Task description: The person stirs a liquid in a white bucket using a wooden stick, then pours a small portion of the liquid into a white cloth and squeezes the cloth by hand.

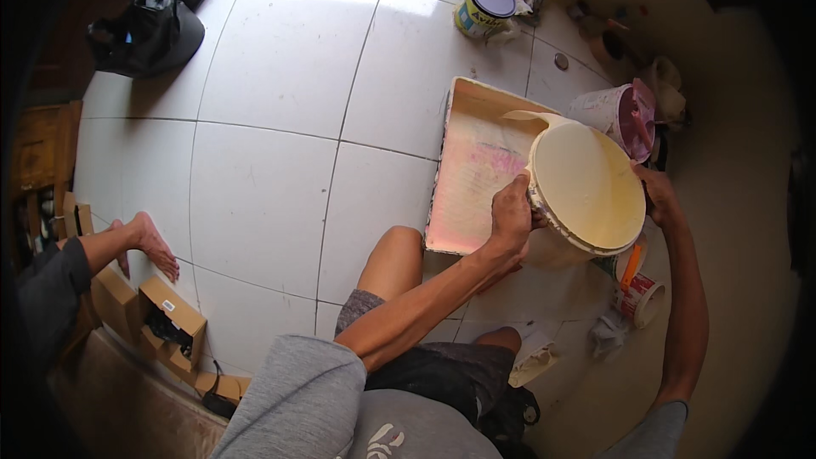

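Both my hands hold a round bucket (627,172) of cream-yellow paint, tilted to the left over a paint tray. My left hand (513,214) grips the near left side of its rim. My right hand (658,191) is closed on the right side, its fingers partly hidden behind the bucket. A pale stream of paint (525,116) runs over the far left lip. Below lies the wide rectangular paint tray (450,149), coated cream with pink smears. The bucket hides the tray's right part.
A lidded paint can (491,7) stands beyond the tray. A pink-stained bucket (599,110) stands at the right, with a red-and-white tub (639,302) nearer. Black bags (153,30) lie far left; another person's foot (155,246) and open cardboard boxes (174,310) are at the left.
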Demonstrator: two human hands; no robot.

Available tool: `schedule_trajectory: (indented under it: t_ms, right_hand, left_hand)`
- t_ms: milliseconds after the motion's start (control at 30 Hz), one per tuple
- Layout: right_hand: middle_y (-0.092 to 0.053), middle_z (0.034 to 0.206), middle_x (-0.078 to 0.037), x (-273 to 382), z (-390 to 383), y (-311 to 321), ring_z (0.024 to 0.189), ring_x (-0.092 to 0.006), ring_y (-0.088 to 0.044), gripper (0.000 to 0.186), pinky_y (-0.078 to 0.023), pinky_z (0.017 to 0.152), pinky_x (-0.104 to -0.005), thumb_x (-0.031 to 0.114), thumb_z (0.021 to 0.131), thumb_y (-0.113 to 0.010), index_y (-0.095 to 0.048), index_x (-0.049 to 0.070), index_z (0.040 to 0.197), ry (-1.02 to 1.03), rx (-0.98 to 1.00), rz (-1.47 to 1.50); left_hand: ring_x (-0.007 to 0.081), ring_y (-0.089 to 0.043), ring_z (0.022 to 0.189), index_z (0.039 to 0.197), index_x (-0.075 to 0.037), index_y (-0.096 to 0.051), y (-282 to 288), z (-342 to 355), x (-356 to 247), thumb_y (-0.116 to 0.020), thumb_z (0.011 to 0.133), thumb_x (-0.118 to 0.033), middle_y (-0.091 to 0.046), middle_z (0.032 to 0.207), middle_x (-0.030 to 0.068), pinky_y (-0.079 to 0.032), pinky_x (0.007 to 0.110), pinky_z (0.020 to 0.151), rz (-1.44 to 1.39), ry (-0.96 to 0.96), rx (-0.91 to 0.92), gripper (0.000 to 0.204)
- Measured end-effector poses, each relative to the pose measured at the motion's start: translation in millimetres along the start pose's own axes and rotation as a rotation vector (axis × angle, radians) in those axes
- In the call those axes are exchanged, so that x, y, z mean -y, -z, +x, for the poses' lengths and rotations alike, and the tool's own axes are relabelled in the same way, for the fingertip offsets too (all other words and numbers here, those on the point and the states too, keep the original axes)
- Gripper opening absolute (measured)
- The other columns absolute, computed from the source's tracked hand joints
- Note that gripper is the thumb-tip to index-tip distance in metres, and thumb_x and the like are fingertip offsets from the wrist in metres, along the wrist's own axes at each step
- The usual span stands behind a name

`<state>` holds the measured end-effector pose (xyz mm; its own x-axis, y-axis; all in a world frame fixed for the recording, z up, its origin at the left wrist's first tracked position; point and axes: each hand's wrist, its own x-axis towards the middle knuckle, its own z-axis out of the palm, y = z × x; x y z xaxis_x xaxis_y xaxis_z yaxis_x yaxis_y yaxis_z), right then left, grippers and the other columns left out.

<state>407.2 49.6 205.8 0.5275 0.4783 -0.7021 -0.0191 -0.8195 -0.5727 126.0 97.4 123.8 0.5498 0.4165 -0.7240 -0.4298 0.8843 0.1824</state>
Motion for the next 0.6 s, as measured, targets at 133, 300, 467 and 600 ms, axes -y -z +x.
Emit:
schedule_trajectory:
  t_ms: [133, 300, 467, 600]
  right_hand:
    - [-0.067, 0.097, -0.007, 0.5, -0.3, 1.4, 0.085, -0.0136, -0.063, 0.036, -0.048, 0.076, -0.0266, 0.028, 0.090, -0.061, -0.066, -0.004, 0.106, 0.015, -0.020, -0.036]
    - [-0.067, 0.096, -0.007, 2.5, -1.8, 0.9, 0.085, -0.0131, -0.062, 0.036, -0.048, 0.076, -0.0264, 0.028, 0.090, -0.062, -0.066, -0.004, 0.105, 0.015, -0.017, -0.041]
    - [-0.068, 0.096, -0.007, 6.1, -4.9, -0.7, 0.085, -0.0134, -0.063, 0.037, -0.048, 0.076, -0.0262, 0.029, 0.089, -0.062, -0.066, -0.004, 0.105, 0.016, -0.043, -0.067]
    - [-0.068, 0.096, -0.008, 8.0, -6.8, -2.0, 0.084, -0.0137, -0.063, 0.037, -0.048, 0.076, -0.0268, 0.029, 0.089, -0.062, -0.067, -0.005, 0.104, 0.032, -0.021, -0.060]
  left_hand:
    - [0.0108, -0.052, 0.049, 0.083, -0.008, -0.055, -3.6, -4.7, -1.5, -0.048, 0.096, -0.039, -0.052, 0.065, 0.0006, -0.050, 0.027, 0.049, -0.016, -0.013, -0.004, 0.035]
    - [0.0108, -0.053, 0.051, 0.088, -0.006, -0.058, 0.3, -2.9, 0.6, -0.048, 0.096, -0.039, -0.055, 0.070, 0.0016, -0.050, 0.026, 0.049, -0.009, -0.020, 0.005, 0.035]
    - [0.0107, -0.053, 0.053, 0.091, -0.006, -0.058, 0.7, -4.3, 2.7, -0.049, 0.096, -0.038, -0.056, 0.073, 0.0017, -0.050, 0.026, 0.049, -0.010, -0.003, -0.009, 0.034]
    - [0.0107, -0.054, 0.056, 0.092, -0.006, -0.058, 3.3, -2.9, 5.1, -0.048, 0.096, -0.038, -0.057, 0.075, 0.0022, -0.051, 0.025, 0.050, 0.007, 0.016, -0.037, 0.034]
